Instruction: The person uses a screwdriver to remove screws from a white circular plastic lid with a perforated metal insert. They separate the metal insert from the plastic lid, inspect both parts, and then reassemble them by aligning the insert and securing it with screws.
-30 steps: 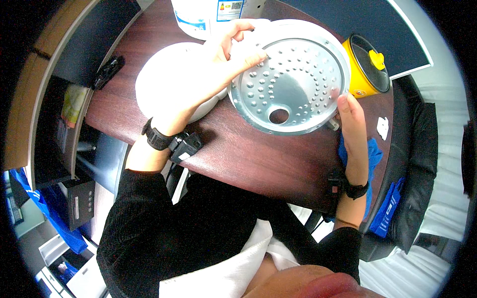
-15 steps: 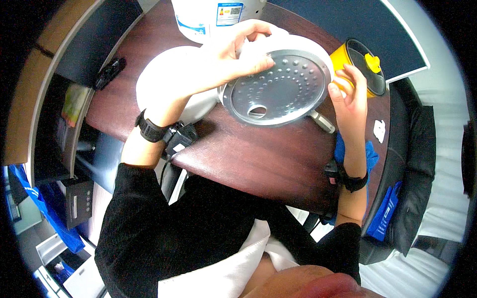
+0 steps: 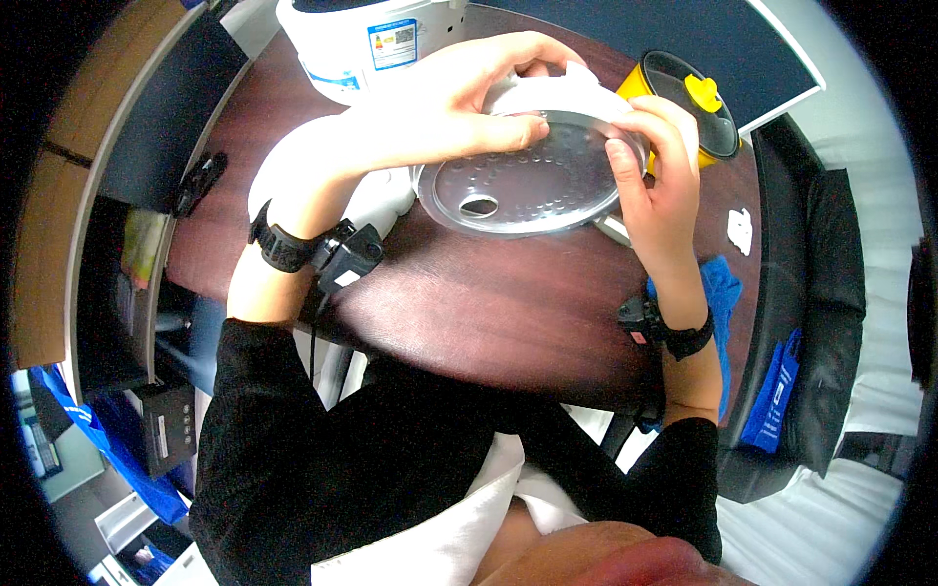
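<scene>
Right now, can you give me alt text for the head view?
Both hands, left hand and right hand, hold a round perforated metal plate over a dark wooden table. A white cooker and a yellow container stand behind.

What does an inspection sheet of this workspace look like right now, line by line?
Surface: dark reddish-brown round table, glossy.
Job's things: perforated metal disc held tilted over the table, against a white lid.
Clutter: white cooker body at the far edge; yellow container with dark lid; small white item; blue cloth.
Hands: left hand grips the disc's far rim; right hand pinches its right rim.
Cables: thin lead hanging from the wrist device.
Surroundings: black chair, dark blue board.
</scene>
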`<state>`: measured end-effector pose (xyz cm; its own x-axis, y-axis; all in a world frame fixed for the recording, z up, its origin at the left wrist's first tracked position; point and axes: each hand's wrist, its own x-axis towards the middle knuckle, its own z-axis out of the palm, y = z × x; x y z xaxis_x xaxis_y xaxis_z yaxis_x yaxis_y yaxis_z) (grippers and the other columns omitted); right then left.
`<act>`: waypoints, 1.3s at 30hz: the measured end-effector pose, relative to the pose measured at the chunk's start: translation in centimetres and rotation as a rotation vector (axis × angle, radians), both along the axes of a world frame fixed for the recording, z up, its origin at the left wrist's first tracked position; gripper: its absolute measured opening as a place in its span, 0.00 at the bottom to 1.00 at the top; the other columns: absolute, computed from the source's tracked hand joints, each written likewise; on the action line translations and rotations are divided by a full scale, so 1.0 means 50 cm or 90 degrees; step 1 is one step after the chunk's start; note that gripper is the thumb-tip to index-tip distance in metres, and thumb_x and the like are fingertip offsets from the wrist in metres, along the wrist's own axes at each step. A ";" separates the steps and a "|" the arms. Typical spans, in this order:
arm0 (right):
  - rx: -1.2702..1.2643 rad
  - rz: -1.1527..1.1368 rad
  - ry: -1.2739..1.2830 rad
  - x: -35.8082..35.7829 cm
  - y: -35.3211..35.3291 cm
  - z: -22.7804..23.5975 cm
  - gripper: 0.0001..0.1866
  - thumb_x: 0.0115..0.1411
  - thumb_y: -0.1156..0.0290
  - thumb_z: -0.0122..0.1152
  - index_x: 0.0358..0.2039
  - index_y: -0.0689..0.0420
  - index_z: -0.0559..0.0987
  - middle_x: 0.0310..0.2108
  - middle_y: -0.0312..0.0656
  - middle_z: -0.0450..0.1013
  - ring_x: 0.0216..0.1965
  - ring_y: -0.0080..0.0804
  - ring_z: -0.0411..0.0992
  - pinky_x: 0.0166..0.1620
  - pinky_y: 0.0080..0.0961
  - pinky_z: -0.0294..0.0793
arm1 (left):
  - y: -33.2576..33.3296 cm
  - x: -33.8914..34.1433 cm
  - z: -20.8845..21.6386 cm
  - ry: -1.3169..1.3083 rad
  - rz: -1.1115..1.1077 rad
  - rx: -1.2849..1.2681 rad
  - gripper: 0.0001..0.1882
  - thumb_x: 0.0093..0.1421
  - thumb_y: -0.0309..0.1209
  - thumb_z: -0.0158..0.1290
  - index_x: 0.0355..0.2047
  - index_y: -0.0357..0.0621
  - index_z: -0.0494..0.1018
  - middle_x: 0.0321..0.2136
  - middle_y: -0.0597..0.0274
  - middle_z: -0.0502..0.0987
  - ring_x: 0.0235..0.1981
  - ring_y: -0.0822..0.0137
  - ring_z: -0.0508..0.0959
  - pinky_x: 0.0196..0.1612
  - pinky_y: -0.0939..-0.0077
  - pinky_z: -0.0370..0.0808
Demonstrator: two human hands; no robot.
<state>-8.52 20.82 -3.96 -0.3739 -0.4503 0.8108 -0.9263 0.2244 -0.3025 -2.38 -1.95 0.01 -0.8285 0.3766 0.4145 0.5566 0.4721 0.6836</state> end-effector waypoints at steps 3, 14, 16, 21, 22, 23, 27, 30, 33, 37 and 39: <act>-0.031 0.013 -0.031 -0.003 0.006 -0.006 0.11 0.54 0.73 0.61 0.38 0.58 0.75 0.40 0.45 0.69 0.43 0.41 0.68 0.48 0.31 0.67 | 0.014 -0.006 0.005 0.042 0.000 -0.012 0.25 0.55 0.35 0.55 0.52 0.40 0.65 0.42 0.57 0.71 0.44 0.66 0.70 0.49 0.72 0.66; -0.061 -0.030 -0.153 -0.017 0.019 -0.029 0.18 0.56 0.67 0.61 0.45 0.59 0.73 0.39 0.46 0.72 0.42 0.39 0.72 0.45 0.28 0.70 | 0.020 -0.041 -0.002 0.113 0.009 -0.025 0.24 0.56 0.37 0.57 0.48 0.37 0.66 0.34 0.52 0.75 0.35 0.63 0.75 0.38 0.71 0.72; -0.074 -0.039 -0.139 -0.029 0.022 -0.038 0.17 0.57 0.67 0.60 0.45 0.59 0.73 0.39 0.45 0.72 0.41 0.40 0.72 0.45 0.28 0.69 | 0.025 -0.030 0.017 0.038 0.057 -0.062 0.25 0.56 0.37 0.58 0.49 0.36 0.65 0.35 0.50 0.75 0.36 0.62 0.75 0.38 0.71 0.72; -0.018 -0.084 -0.152 -0.058 0.043 -0.060 0.17 0.62 0.72 0.54 0.50 0.65 0.68 0.45 0.42 0.70 0.46 0.25 0.69 0.48 0.18 0.69 | 0.005 -0.029 -0.012 -0.039 0.172 -0.063 0.27 0.56 0.37 0.57 0.50 0.32 0.64 0.40 0.47 0.74 0.39 0.61 0.75 0.43 0.71 0.73; -0.038 -0.091 -0.161 -0.063 0.045 -0.064 0.17 0.62 0.73 0.54 0.50 0.65 0.68 0.44 0.42 0.71 0.44 0.24 0.71 0.47 0.17 0.70 | 0.005 -0.018 0.006 -0.128 0.167 -0.049 0.31 0.57 0.38 0.57 0.54 0.33 0.61 0.44 0.45 0.73 0.45 0.59 0.74 0.47 0.70 0.72; -0.139 0.002 -0.289 -0.065 0.047 -0.074 0.17 0.62 0.73 0.53 0.50 0.65 0.68 0.44 0.43 0.72 0.44 0.24 0.71 0.47 0.17 0.70 | -0.007 -0.024 -0.017 -0.139 0.152 -0.046 0.29 0.57 0.38 0.56 0.53 0.34 0.63 0.44 0.51 0.73 0.45 0.64 0.73 0.48 0.73 0.70; -0.179 -0.009 -0.361 -0.075 0.053 -0.077 0.16 0.63 0.74 0.52 0.50 0.66 0.69 0.44 0.42 0.72 0.44 0.23 0.71 0.48 0.17 0.70 | -0.059 -0.038 -0.116 -0.236 0.082 0.073 0.23 0.60 0.35 0.55 0.51 0.35 0.66 0.43 0.63 0.74 0.44 0.74 0.73 0.50 0.80 0.69; -0.263 0.004 -0.471 -0.073 0.065 -0.071 0.16 0.63 0.74 0.52 0.50 0.67 0.69 0.43 0.42 0.72 0.43 0.23 0.71 0.48 0.17 0.69 | -0.062 0.004 -0.126 -0.411 0.023 0.318 0.23 0.58 0.31 0.56 0.52 0.37 0.66 0.47 0.63 0.74 0.46 0.73 0.73 0.51 0.79 0.68; -0.294 0.002 -0.532 -0.063 0.070 -0.071 0.17 0.62 0.72 0.52 0.49 0.67 0.70 0.41 0.43 0.72 0.41 0.24 0.71 0.46 0.18 0.69 | -0.061 0.014 -0.176 -0.391 -0.045 0.403 0.24 0.58 0.33 0.55 0.53 0.38 0.65 0.47 0.64 0.74 0.46 0.74 0.73 0.50 0.80 0.68; -0.354 0.015 -0.606 -0.031 0.057 -0.060 0.16 0.61 0.74 0.52 0.48 0.68 0.70 0.37 0.43 0.73 0.35 0.22 0.71 0.38 0.16 0.72 | -0.047 0.020 -0.174 -0.323 -0.059 0.386 0.25 0.58 0.33 0.56 0.54 0.40 0.64 0.45 0.65 0.75 0.43 0.77 0.73 0.47 0.81 0.69; -0.361 0.026 -0.641 -0.029 0.066 -0.067 0.17 0.61 0.74 0.52 0.49 0.68 0.69 0.39 0.44 0.73 0.36 0.24 0.72 0.40 0.17 0.72 | -0.039 0.031 -0.158 -0.320 -0.032 0.376 0.26 0.57 0.31 0.57 0.54 0.38 0.64 0.42 0.63 0.76 0.41 0.77 0.74 0.46 0.81 0.70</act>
